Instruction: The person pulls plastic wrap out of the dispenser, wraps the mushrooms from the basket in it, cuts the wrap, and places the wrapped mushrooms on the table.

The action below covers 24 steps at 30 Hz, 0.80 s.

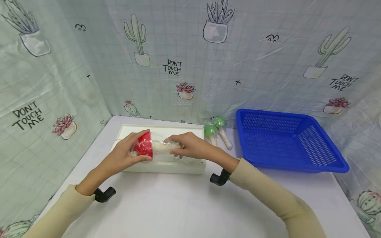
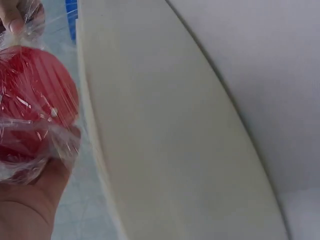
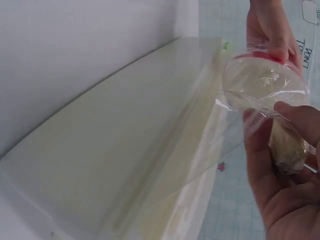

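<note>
A decorative mushroom with a white-spotted red cap (image 1: 144, 144) and a pale stem (image 1: 160, 147) is held sideways over a white box (image 1: 166, 167). Clear plastic film wraps it, shining over the cap (image 2: 42, 95) in the left wrist view. My left hand (image 1: 126, 150) grips the cap, thumb below and fingers above. At the stem's end, my right hand (image 1: 190, 145) pinches the film and stem between thumb and fingers. The right wrist view shows the cap's pale underside (image 3: 260, 82) facing that hand. What lies inside the box is mostly hidden by my hands.
Two green-capped mushrooms (image 1: 210, 130) lie at the back, just right of the box. A blue plastic basket (image 1: 247, 155) stands at the right of the white table (image 1: 166, 205). Behind hangs a cactus-print sheet (image 1: 253, 72), which also covers both sides.
</note>
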Each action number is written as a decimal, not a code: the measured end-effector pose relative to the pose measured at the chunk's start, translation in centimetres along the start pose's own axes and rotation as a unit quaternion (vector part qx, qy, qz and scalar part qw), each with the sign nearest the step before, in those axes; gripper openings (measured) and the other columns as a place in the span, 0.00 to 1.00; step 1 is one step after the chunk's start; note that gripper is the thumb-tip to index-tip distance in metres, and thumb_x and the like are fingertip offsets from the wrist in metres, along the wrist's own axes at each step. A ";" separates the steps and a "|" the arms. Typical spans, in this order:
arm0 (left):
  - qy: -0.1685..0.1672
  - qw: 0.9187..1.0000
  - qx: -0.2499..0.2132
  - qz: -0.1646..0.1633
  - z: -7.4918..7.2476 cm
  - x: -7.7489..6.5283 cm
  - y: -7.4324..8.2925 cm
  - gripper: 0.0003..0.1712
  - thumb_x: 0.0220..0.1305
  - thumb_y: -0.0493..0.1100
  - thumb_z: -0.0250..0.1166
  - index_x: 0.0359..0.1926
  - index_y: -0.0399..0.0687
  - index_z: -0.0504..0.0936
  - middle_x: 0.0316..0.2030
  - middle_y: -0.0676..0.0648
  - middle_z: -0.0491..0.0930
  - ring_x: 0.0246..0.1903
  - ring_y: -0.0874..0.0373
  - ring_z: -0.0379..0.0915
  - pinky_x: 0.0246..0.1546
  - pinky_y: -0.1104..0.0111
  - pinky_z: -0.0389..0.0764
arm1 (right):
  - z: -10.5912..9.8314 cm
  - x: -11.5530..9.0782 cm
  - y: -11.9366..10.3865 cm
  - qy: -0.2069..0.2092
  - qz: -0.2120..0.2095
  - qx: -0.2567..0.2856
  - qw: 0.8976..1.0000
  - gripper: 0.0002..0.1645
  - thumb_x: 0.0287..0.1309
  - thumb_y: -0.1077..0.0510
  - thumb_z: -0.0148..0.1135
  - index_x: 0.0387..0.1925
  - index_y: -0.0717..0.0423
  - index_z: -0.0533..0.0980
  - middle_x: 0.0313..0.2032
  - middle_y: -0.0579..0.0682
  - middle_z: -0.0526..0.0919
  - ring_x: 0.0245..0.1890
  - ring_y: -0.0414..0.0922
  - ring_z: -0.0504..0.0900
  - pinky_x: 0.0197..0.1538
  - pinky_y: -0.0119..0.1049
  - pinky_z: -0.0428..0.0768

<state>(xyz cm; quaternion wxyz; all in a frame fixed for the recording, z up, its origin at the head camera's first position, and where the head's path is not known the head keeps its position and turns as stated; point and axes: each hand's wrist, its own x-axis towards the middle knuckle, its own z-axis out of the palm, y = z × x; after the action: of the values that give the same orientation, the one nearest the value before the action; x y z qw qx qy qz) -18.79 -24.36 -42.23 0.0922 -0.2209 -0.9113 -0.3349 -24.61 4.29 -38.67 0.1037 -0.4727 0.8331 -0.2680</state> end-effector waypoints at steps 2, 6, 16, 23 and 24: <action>-0.021 0.999 -0.014 -0.033 0.3 0.4 -0.4 0.51 0.57 0.57 0.77 0.77 0.56 0.63 0.65 0.41 0.73 0.58 0.44 0.72 0.48 0.48 0.85 | 0.1 0.1 0.3 -0.020 0.024 0.021 0.999 0.26 0.70 0.53 0.64 0.66 0.55 0.73 0.29 0.44 0.89 0.24 0.31 0.85 0.42 0.27 0.83; -0.044 0.997 -0.029 -0.064 0.7 1.3 -1.3 0.47 0.62 0.58 0.73 0.77 0.55 0.64 0.69 0.39 0.70 0.63 0.40 0.71 0.51 0.46 0.83 | 0.5 0.4 1.1 -0.037 0.053 0.021 0.998 0.27 0.73 0.52 0.60 0.67 0.57 0.71 0.33 0.46 0.89 0.29 0.35 0.86 0.43 0.29 0.83; -0.026 0.996 -0.071 -0.045 2.4 3.3 -2.7 0.45 0.63 0.54 0.73 0.77 0.53 0.64 0.69 0.39 0.71 0.65 0.41 0.70 0.57 0.45 0.79 | 1.0 1.0 3.3 0.005 0.044 -0.027 0.999 0.23 0.73 0.52 0.59 0.63 0.58 0.73 0.48 0.51 0.87 0.40 0.40 0.83 0.48 0.35 0.81; -0.022 0.998 -0.042 -0.029 2.4 6.2 -3.9 0.47 0.62 0.54 0.74 0.77 0.53 0.63 0.70 0.37 0.69 0.66 0.39 0.68 0.57 0.43 0.79 | 0.1 2.0 5.4 0.030 0.042 -0.057 0.997 0.23 0.75 0.53 0.58 0.65 0.59 0.72 0.53 0.54 0.85 0.45 0.46 0.84 0.50 0.38 0.81; -0.023 0.999 -0.035 -0.028 2.3 6.9 -4.2 0.47 0.62 0.55 0.74 0.77 0.53 0.63 0.70 0.37 0.68 0.67 0.38 0.67 0.58 0.42 0.78 | -0.1 2.3 5.9 0.037 0.047 -0.057 0.997 0.24 0.75 0.53 0.58 0.65 0.59 0.72 0.51 0.55 0.86 0.44 0.46 0.84 0.50 0.39 0.81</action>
<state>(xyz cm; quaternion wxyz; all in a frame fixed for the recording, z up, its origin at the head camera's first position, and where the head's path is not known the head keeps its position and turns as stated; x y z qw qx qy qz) -26.91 -23.32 -44.17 0.0537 -0.2065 -0.9065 -0.3642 -30.20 4.83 -41.62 0.0582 -0.4282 0.8713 -0.2326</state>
